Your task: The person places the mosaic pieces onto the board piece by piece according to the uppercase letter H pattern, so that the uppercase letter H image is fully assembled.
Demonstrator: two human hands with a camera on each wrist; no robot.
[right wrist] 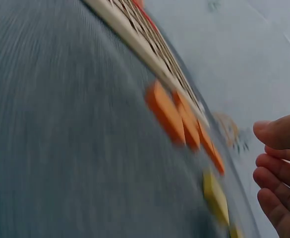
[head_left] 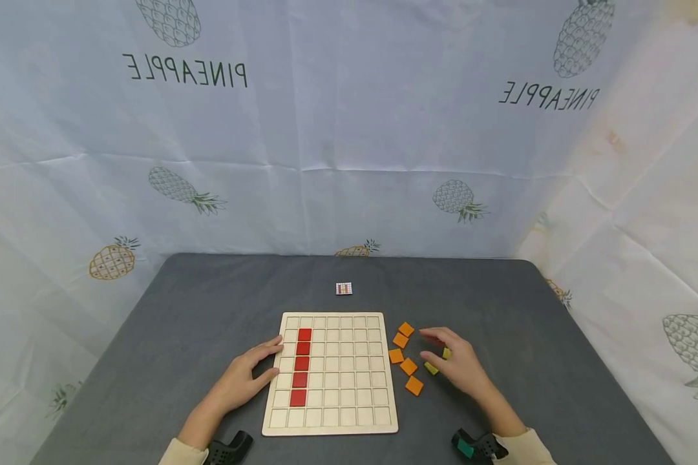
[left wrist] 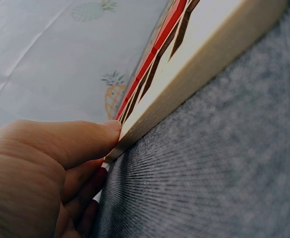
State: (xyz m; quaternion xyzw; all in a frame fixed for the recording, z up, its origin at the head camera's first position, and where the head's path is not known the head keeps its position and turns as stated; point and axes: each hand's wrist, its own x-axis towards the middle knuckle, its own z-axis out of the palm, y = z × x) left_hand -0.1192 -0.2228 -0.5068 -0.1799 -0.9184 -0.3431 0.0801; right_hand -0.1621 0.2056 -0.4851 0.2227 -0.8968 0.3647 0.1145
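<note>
A pale wooden grid board [head_left: 347, 366] lies on the table, with a column of several red square tiles [head_left: 301, 363] set in its second column from the left. At the board's left edge rests my left hand [head_left: 238, 382], thumb and fingertips touching the rim; the left wrist view shows the thumb [left wrist: 92, 139] against the board's side. To the right of the board my right hand [head_left: 462, 367] hovers with fingers parted and nothing between them. Two yellow tiles [head_left: 431, 368] are partly hidden by it. Loose orange tiles [head_left: 408, 367] lie between that hand and the board.
A small card with a coloured grid pattern [head_left: 344, 289] lies beyond the board. The dark grey table [head_left: 227, 290] meets a pineapple-print curtain [head_left: 349, 129] at its back. Black wrist devices [head_left: 229, 449] sit at both wrists.
</note>
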